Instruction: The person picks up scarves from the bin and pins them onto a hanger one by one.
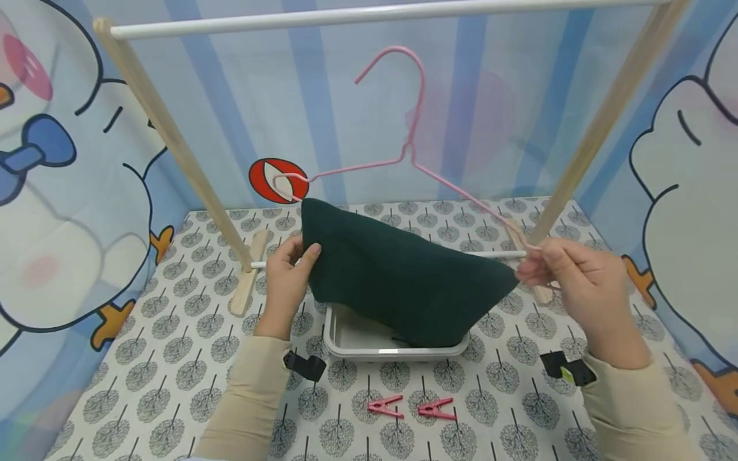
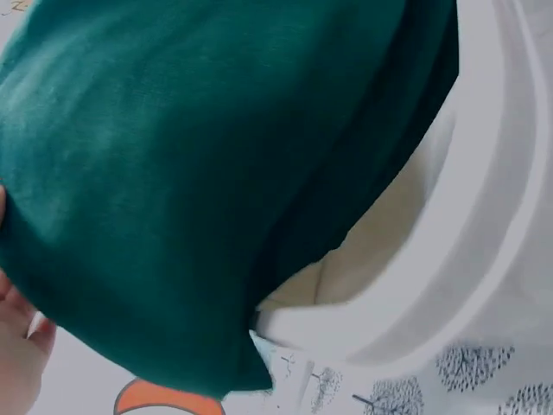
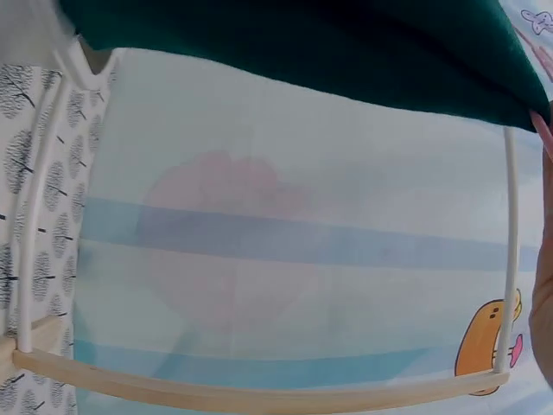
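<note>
A dark green cloth [image 1: 398,275] hangs stretched sideways between both hands, over a pink wire hanger [image 1: 419,96] whose hook points up. My left hand [image 1: 288,275] pinches the cloth near its left end, thumb in front. At the other side, my right hand [image 1: 588,282] grips the lower right end of the hanger, its fingertips against the cloth's right corner. The hanger's lower bar is mostly hidden behind the cloth. Below, a white basin [image 1: 398,353] stands partly covered by the cloth, which fills much of the left wrist view [image 2: 173,173].
A rack with wooden posts [image 1: 173,141] and a white top rod [image 1: 357,16] stands around the work. Its white lower rod [image 1: 496,254] runs behind the cloth. Two pink clothespins [image 1: 386,406] lie on the tree-patterned table cover [image 1: 196,378] in front of the basin.
</note>
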The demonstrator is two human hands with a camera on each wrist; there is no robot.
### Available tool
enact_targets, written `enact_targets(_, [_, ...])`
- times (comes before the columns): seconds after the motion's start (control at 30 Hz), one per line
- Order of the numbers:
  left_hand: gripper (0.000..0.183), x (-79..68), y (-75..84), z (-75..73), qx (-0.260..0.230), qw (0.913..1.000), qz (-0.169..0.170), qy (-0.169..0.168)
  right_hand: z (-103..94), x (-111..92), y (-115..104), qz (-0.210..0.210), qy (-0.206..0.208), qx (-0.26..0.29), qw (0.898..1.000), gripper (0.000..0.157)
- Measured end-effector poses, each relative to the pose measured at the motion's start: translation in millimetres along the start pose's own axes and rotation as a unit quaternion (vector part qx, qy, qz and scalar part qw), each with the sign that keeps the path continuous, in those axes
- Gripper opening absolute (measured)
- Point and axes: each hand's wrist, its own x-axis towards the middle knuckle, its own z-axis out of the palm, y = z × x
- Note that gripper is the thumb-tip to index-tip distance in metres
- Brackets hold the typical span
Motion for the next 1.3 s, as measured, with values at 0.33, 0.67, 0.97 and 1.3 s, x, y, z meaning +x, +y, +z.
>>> enact_targets(0.33, [0.017,-7.0,3.7,6.5,-0.043,0.9969,0.04,0.053,-10.0,11,-14,0.109,0.093,0.017,0.989,0.021])
enact_targets(0.67, [0.029,-7.9,3.1,-5.9,-0.074,0.997,0.013,0.02,-24.1,16,-17,0.062,0.074,0.042,0.994,0.019])
enact_targets(0.97, [0.042,20.6,41.1,-51.9,-0.176,0.9832,0.046,0.009,-52.8,25,-13,-0.007,0.029,0.144,0.989,0.018])
enact_targets(1.3, [0.034,43.0,75.9,-58.0,-0.118,0.9514,0.181,-0.22,-59.3,25,-20,-0.009,-0.015,0.154,0.988,0.019])
